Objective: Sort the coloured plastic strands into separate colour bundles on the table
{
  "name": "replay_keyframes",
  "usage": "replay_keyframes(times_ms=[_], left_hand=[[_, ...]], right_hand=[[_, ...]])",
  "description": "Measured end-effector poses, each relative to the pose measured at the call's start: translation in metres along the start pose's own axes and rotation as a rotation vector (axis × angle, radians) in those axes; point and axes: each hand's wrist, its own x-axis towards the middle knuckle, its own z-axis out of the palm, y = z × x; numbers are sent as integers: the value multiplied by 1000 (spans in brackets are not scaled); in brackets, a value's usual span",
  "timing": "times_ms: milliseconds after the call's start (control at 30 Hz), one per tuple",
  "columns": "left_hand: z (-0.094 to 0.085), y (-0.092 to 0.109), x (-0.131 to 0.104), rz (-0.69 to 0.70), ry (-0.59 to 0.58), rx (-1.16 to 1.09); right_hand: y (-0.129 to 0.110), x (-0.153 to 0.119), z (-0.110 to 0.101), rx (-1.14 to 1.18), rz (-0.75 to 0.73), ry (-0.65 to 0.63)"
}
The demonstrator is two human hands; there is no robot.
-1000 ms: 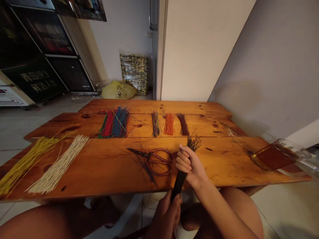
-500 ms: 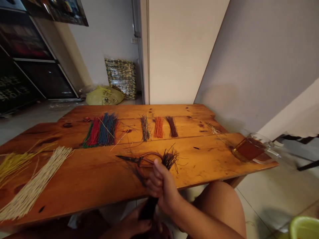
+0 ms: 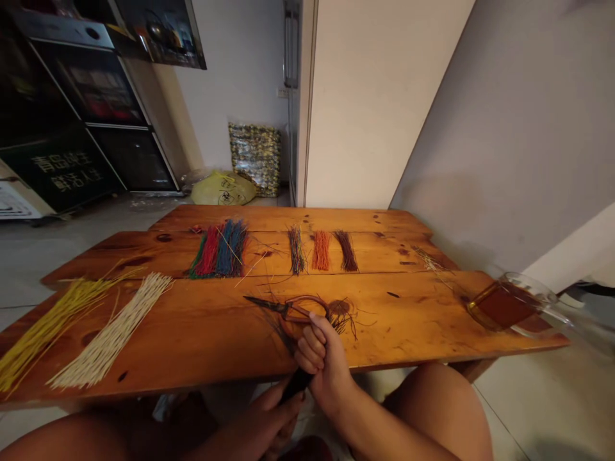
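Observation:
My right hand (image 3: 319, 349) is closed in a fist around a bundle of dark strands (image 3: 296, 384) at the table's front edge. The loose ends fan out above the fist, over the wood. Lower down, my left hand (image 3: 276, 413) wraps the bundle's dark lower part, its fingers partly in shadow. Just beyond my right fist lies a pair of scissors (image 3: 283, 308), blades pointing left; my fist hides part of the handles. Whether the fist touches them I cannot tell.
Bundles of yellow strands (image 3: 57, 320) and cream strands (image 3: 115, 333) lie left on the wooden table (image 3: 202, 346). Red (image 3: 209, 253), blue (image 3: 230, 250), multicoloured (image 3: 296, 251), orange (image 3: 321, 251) and dark brown bundles (image 3: 346, 251) lie farther back. A glass mug of brown liquid (image 3: 504, 304) stands right.
The view has turned a little to the left, so the table sits farther right. The dark strands' loose ends sit lower behind my right fist. Both hands keep their grip.

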Motion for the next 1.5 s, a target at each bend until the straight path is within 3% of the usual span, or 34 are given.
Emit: replay_keyframes(times_ms=[67, 200, 333, 433, 600, 733, 900, 967, 1033, 1233, 1400, 1500], left_hand=[[0, 9, -3, -17, -49, 17], [5, 20, -6, 111, -100, 50], [9, 21, -5, 85, -8, -98], [6, 25, -6, 58, -3, -31], [-6, 40, -11, 72, -129, 121], [-11, 44, -9, 41, -172, 109], [-12, 46, 2, -82, -442, -25], [-9, 48, 5, -113, -478, -43], [-5, 49, 6, -107, -461, -28], [2, 44, 5, 7, -233, 41], [-13, 43, 6, 7, -158, 17], [-28, 49, 2, 47, -139, 18]], right_hand=[[0, -2, 2, -10, -17, 7], [1, -7, 8, -47, -51, 27], [1, -9, 9, -35, -42, 16], [-3, -7, 6, 5, -58, -13], [-9, -6, 6, 36, -128, -5], [-13, -8, 9, 65, -149, -21], [-14, -10, 11, 74, -134, -36], [-14, -11, 11, 60, -128, -26], [-14, -11, 10, 53, -125, -18], [-11, -2, 5, 61, -122, -59], [0, 3, -1, 5, -48, -48], [2, 3, -6, -113, 31, -106]])
